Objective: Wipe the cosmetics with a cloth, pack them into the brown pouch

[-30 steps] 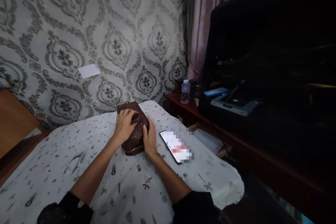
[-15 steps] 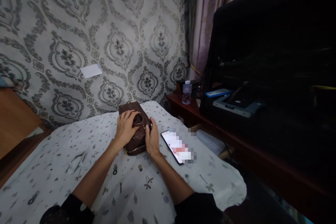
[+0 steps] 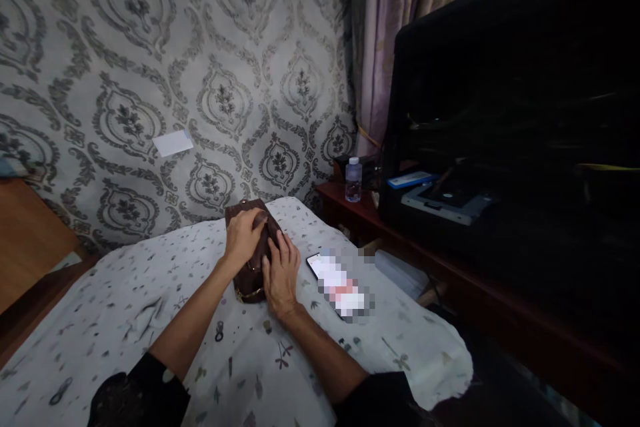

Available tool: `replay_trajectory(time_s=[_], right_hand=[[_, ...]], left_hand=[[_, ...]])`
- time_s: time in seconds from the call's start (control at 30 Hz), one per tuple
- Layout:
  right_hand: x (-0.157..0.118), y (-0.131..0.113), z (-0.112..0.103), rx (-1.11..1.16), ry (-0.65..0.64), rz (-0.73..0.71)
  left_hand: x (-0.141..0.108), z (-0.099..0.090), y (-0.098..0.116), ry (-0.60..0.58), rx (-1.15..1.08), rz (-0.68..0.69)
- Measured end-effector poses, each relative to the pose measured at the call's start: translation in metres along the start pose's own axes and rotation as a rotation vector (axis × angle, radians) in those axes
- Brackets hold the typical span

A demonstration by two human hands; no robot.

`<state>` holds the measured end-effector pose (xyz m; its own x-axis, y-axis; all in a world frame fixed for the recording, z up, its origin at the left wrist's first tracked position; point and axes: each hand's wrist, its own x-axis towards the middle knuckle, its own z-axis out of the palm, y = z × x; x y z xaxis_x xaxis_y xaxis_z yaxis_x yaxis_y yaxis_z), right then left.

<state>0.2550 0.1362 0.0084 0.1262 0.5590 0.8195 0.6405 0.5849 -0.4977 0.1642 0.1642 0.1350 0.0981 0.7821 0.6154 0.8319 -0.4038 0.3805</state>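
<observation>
A brown handbag point(image 3: 251, 282) with gold-coloured metal trim lies on the white patterned cloth point(image 3: 200, 320). My left hand point(image 3: 243, 238) rests over its upper part, with thumb and fingers closed on the bag's handle point(image 3: 260, 219). On the right side of the bag lies my right hand point(image 3: 283, 275), its fingers stretched out and pressed flat against the brown surface. Both hands cover much of the bag's middle. To the right of that hand, a phone point(image 3: 313, 259) with a lit, partly blurred screen lies on the cloth.
A clear bottle with a white cap point(image 3: 353, 181) stands on the dark red table point(image 3: 330, 192). Beyond it is a large black case-like object point(image 3: 500, 100), with a blue box point(image 3: 413, 179) nearby. A patterned wall point(image 3: 165, 60) rises behind, and a wooden panel point(image 3: 33, 233) stands at left.
My right hand has moved from the bag's side edge further over its surface, fingers flatter. My left fingers have closed around the handle, which looks pressed down. The view has shifted slightly.
</observation>
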Motion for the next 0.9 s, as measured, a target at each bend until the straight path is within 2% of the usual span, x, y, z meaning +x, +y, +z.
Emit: replay_trajectory(time_s=[0.2,0.57,0.73,0.9], right_hand=[[0.0,0.006,0.005,-0.009,-0.024,-0.018],[0.001,0.005,0.01,0.014,-0.009,-0.011],[0.002,0.004,0.006,0.005,-0.017,-0.008],[0.001,-0.002,-0.003,-0.013,-0.061,-0.022]], left_hand=[[0.01,0.007,-0.014,0.052,-0.122,-0.124],[0.009,0.006,-0.014,0.0,-0.293,-0.137],[0.007,0.001,-0.014,-0.041,-0.306,-0.116],[0.005,-0.017,-0.017,-0.078,-0.311,-0.096]])
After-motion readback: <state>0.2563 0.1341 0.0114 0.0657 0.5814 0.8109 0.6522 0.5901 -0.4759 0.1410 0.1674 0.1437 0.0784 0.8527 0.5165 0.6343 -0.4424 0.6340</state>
